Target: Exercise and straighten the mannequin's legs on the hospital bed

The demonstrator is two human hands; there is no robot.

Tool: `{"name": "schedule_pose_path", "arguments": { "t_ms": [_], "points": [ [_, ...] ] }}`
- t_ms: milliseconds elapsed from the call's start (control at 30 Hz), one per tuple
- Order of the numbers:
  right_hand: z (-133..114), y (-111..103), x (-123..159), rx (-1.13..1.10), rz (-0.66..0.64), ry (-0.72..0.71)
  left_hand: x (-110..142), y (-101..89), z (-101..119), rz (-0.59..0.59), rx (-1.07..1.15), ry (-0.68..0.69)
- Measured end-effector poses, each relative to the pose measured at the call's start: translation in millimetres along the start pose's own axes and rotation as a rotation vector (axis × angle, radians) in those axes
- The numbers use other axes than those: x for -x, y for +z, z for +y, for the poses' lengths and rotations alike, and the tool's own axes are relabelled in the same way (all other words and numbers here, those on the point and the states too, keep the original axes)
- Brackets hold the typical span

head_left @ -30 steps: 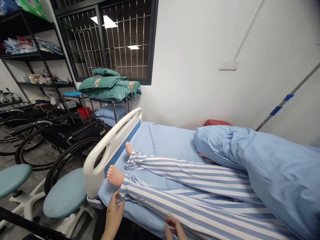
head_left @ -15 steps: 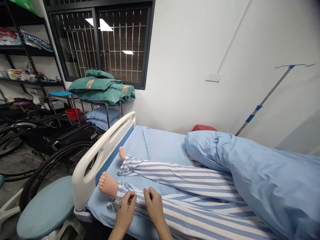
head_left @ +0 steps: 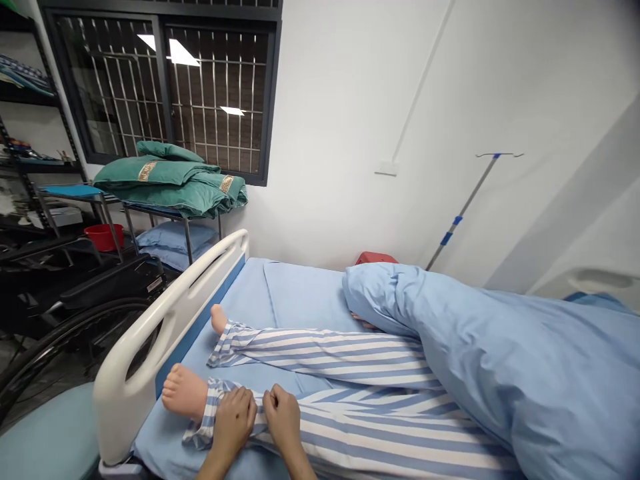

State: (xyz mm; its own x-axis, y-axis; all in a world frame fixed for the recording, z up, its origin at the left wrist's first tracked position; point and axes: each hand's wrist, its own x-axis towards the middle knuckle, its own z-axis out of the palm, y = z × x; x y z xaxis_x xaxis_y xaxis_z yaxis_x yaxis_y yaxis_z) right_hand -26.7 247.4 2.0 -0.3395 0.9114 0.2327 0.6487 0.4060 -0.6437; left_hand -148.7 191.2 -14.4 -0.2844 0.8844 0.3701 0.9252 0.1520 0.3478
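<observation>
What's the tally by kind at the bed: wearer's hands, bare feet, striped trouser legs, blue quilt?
Hands, left hand and right hand: 2
Feet, near foot and far foot: 2
Trouser legs, near leg and far leg: 2
Blue quilt: 1
Total: 7

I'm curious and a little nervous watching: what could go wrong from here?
The nearer bare foot lies close to the footboard, so shifting the leg might knock it. If the left hand or right hand tugs, the wrinkled trouser cuff could bunch up.
</observation>
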Motion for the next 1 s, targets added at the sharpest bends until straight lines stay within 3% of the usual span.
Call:
{"name": "schedule_pose_path", "arguments": {
  "t_ms": [133,367,600,700,800,900,1000],
  "points": [
    [-5,-2,0,-0.011,0.01,0.003,8,1.9,0,0.035,-0.109,0.073],
    [-10,-24,1,-0.17,-0.055,0.001,3,-3.2,-11,-0.102,-0.168,0.191],
    [4,-95,-4,-0.233,-0.052,-0.016,1,-4.0,-35,-0.271,-0.153,0.246],
    [15,-130,-14,-0.232,-0.051,-0.022,-1,-4.9,-37,-0.312,-0.199,0.267],
    [27,-152,-22,-0.171,-0.09,0.0,-3,-6.1,-36,-0.334,-0.237,0.277],
    [41,-154,-22,-0.067,-0.137,0.038,-7,-10.1,-33,-0.397,-0.272,0.285],
    [58,-138,-13,0.124,0.024,0.009,-12,-16.5,-30,-0.518,-0.289,0.298]
  ]
}}
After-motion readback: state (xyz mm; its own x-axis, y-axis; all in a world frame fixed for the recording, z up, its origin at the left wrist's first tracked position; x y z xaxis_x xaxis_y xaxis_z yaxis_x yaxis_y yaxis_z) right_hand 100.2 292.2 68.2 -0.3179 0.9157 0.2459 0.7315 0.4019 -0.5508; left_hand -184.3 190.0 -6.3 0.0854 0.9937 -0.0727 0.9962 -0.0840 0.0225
